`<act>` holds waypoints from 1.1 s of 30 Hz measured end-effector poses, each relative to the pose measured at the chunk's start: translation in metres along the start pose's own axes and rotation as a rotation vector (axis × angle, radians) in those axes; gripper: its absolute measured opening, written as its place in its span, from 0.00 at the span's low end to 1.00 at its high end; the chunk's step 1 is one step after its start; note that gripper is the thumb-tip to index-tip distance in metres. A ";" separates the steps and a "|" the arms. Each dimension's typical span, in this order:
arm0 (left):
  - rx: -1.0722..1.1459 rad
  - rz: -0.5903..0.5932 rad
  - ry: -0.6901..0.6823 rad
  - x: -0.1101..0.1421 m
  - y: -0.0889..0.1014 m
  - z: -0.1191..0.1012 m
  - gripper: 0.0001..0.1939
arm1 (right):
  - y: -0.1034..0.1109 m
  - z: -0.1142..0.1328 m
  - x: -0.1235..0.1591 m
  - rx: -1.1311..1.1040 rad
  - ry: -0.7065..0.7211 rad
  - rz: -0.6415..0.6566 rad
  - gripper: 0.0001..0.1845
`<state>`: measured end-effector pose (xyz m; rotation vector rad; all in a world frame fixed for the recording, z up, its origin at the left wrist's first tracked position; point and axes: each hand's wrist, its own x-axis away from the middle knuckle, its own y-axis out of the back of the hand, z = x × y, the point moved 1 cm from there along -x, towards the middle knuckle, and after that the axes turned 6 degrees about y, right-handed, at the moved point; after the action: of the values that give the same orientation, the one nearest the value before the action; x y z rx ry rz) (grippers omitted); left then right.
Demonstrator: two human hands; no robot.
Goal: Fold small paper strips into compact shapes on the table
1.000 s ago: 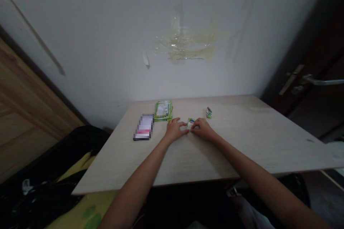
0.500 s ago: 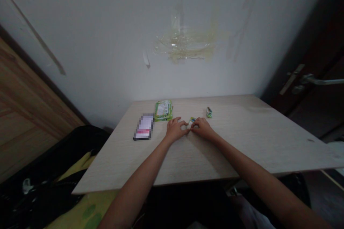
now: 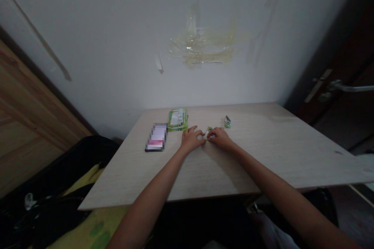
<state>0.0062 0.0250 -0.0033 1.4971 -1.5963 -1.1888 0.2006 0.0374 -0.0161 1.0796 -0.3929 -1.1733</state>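
Both my hands meet near the middle of a pale wooden table (image 3: 263,151). My left hand (image 3: 191,139) and my right hand (image 3: 219,137) pinch a small green and white packet (image 3: 208,132) between their fingertips, low over the tabletop. The packet is mostly hidden by my fingers. A stack of green packets (image 3: 177,119) lies just beyond my left hand. A small rolled green wrapper (image 3: 227,121) lies beyond my right hand.
A phone (image 3: 157,137) lies left of my hands. The table stands against a white wall with old tape marks (image 3: 201,48). A dark door with a metal handle (image 3: 339,85) is at the right. Dark and yellow cloth (image 3: 58,198) lies low at the left.
My hands have drawn slightly closer together over the small packet, which now shows less between my fingers. Nothing else on the table has moved.
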 end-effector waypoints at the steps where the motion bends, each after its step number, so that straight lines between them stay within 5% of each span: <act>1: 0.001 0.001 0.003 0.000 0.000 0.000 0.18 | 0.000 0.000 -0.001 -0.004 -0.005 0.009 0.08; 16: 0.025 -0.031 -0.026 0.005 0.004 -0.003 0.18 | 0.007 -0.002 0.004 -0.066 0.081 -0.003 0.10; 33: 0.062 -0.023 -0.008 0.002 0.002 -0.002 0.18 | 0.002 0.003 0.002 0.001 0.015 -0.012 0.10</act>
<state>0.0072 0.0224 -0.0004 1.5555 -1.6385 -1.1698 0.2001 0.0347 -0.0139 1.0926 -0.3753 -1.1754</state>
